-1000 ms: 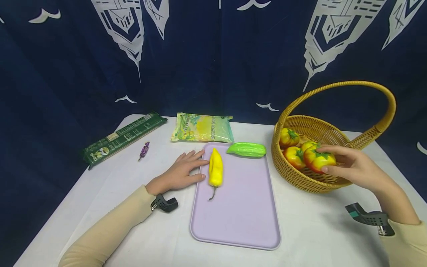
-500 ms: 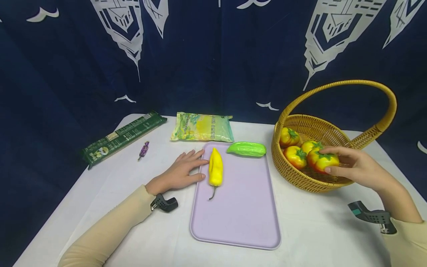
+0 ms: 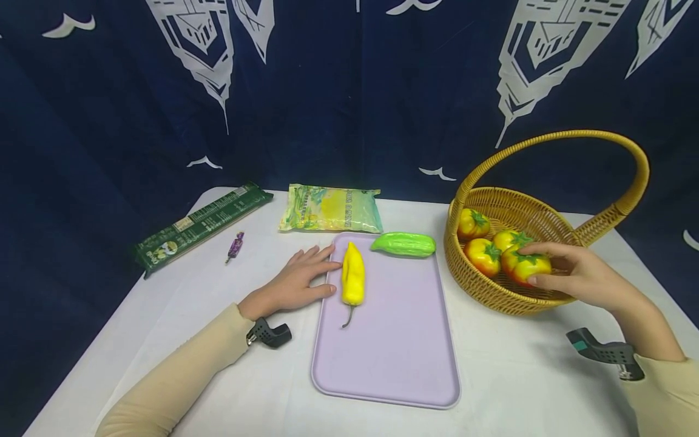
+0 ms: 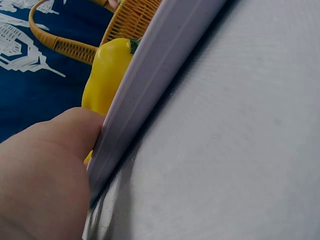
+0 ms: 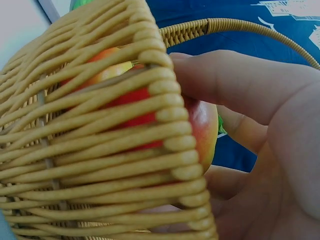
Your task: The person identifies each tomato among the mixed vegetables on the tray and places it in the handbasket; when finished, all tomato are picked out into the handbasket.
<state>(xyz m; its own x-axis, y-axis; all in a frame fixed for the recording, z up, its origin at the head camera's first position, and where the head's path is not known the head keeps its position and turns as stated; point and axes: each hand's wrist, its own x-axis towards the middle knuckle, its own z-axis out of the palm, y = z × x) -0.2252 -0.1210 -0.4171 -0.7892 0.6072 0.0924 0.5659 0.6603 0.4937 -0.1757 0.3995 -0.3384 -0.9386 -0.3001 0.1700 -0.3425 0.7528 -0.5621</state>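
In the head view my right hand (image 3: 590, 276) reaches over the near rim of the wicker basket (image 3: 491, 294). Its thumb and fingers hold a yellow-red persimmon (image 3: 524, 266) inside. In the right wrist view the basket's weave partly hides that persimmon (image 5: 202, 132). Several more persimmons lie in the basket, one (image 3: 483, 257) just left of the held one. My left hand (image 3: 300, 279) lies with fingers spread across the left rim of the lilac tray (image 3: 393, 364). Beside its fingertips a yellow pepper (image 3: 353, 279) lies on the tray, its stem toward me.
A green cucumber-like vegetable (image 3: 404, 244) lies at the tray's far right edge. Behind the tray is a yellow-green packet (image 3: 333, 209). At the left are a long dark green package (image 3: 202, 227) and a purple wrapped candy (image 3: 235, 247). The basket handle (image 3: 562, 136) arches high.
The right hand and its persimmon have shifted slightly, first to the right and then a little back left and lower in the basket. The left hand has stayed in place.
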